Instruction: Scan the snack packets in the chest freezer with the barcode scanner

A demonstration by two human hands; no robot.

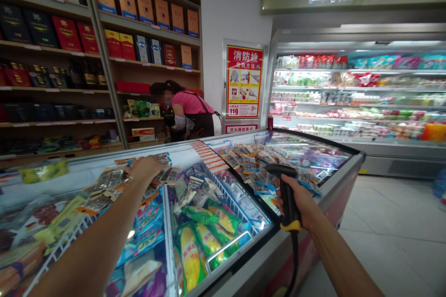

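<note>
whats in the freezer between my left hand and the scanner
Head view: between the left hand and scanner lie corn packs and a white wire divider.

Bent-over person (pixel 190 111) by boxed shelves (pixel 104 51)

Left arm extends forward, forearm straight; left hand (pixel 148 168) is palm down, fingers curled. Right arm extends forward at lower height; right hand (pixel 300 200) is closed in a fist grip, thumb uppermost.

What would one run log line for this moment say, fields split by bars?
left hand: on snack packets atop freezer lid | right hand: gripping barcode scanner | co-worker: bent at shelves
</note>
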